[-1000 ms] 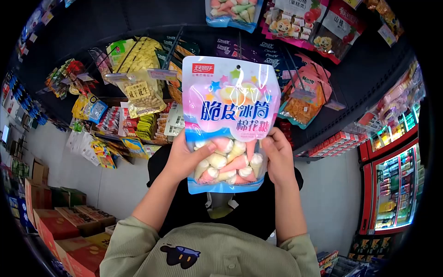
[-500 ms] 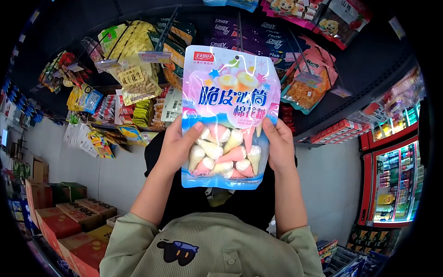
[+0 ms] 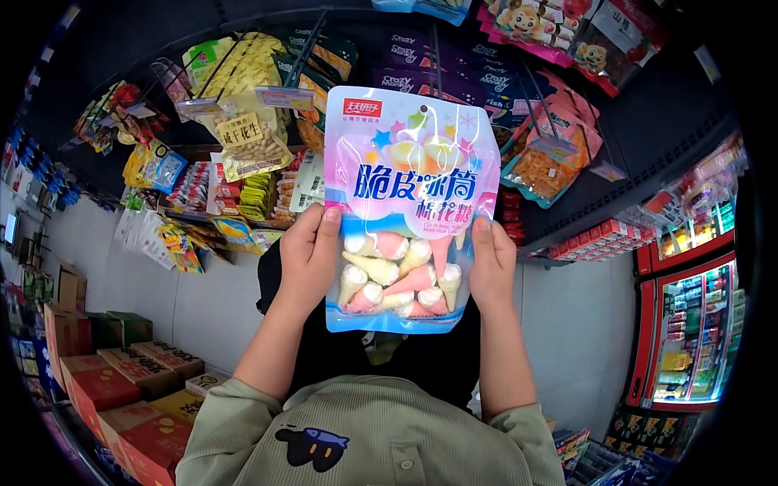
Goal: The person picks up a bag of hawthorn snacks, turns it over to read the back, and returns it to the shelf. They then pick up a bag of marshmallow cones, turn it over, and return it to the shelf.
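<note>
A shiny pink, white and blue candy bag point(image 3: 397, 279) hangs upright before my chest, its printed front facing me. Through its clear lower part show several pink and cream cone-shaped sweets. My left hand point(image 3: 312, 251) pinches the bag's left edge, thumb on the front. On the opposite edge my right hand point(image 3: 491, 263) grips it the same way. The fingers behind the bag are hidden.
Dark shelving with hooks holds a peanut bag point(image 3: 245, 139), purple bags point(image 3: 409, 81) and orange snack bags point(image 3: 551, 166) beyond my hands. Cardboard boxes point(image 3: 134, 429) stand at the lower left, a lit red-framed fridge point(image 3: 689, 332) at the right.
The bag sits slightly lower and to the right in view, still between both hands. Both thumbs now lie nearer its side edges. The shelves have shifted slightly right in view.
</note>
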`<state>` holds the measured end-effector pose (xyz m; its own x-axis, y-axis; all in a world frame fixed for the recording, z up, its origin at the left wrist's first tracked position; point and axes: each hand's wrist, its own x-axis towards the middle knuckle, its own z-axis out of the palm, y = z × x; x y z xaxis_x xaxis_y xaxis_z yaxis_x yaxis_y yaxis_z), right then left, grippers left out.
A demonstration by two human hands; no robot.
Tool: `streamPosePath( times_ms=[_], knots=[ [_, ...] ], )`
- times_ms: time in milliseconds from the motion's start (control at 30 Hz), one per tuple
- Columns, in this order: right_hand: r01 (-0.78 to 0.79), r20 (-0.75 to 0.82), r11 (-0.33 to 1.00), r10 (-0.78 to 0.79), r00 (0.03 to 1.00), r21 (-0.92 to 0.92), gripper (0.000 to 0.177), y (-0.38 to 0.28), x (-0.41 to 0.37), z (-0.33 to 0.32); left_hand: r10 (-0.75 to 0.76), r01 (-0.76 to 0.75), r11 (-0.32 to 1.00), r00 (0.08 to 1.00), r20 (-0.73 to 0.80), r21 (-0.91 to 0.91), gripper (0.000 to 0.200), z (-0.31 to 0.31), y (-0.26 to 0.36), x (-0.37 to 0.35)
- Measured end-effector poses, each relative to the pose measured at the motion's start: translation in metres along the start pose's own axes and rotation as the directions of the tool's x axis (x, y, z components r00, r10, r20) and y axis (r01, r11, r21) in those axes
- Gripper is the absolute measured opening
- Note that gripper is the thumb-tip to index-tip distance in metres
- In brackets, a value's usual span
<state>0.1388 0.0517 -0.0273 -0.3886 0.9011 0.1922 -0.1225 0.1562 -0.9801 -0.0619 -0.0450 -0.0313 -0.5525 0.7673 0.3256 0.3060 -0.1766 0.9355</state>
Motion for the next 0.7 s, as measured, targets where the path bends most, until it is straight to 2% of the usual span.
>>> streamPosePath(
  times_ms=[133, 367, 700],
  knots=[
    [0.027, 0.013, 0.999, -0.026, 1.000, -0.043, 0.030, 0.006, 0.000, -0.002, 0.008, -0.008, 1.000, 1.000, -0.013, -0.005, 0.031, -0.004, -0.005, 0.000],
    [-0.006, 0.003, 0.999, 0.006, 1.000, 0.039, 0.032, 0.003, -0.003, -0.002, 0.042, -0.042, 0.999, 0.999, -0.005, -0.030, 0.031, 0.000, 0.000, 0.000],
    [-0.054, 0.014, 0.994, 0.053, 0.998, 0.095, 0.031, 0.002, -0.007, -0.008, 0.015, -0.015, 1.000, 1.000, 0.013, -0.022, 0.030, 0.005, 0.001, -0.005]
  ],
)
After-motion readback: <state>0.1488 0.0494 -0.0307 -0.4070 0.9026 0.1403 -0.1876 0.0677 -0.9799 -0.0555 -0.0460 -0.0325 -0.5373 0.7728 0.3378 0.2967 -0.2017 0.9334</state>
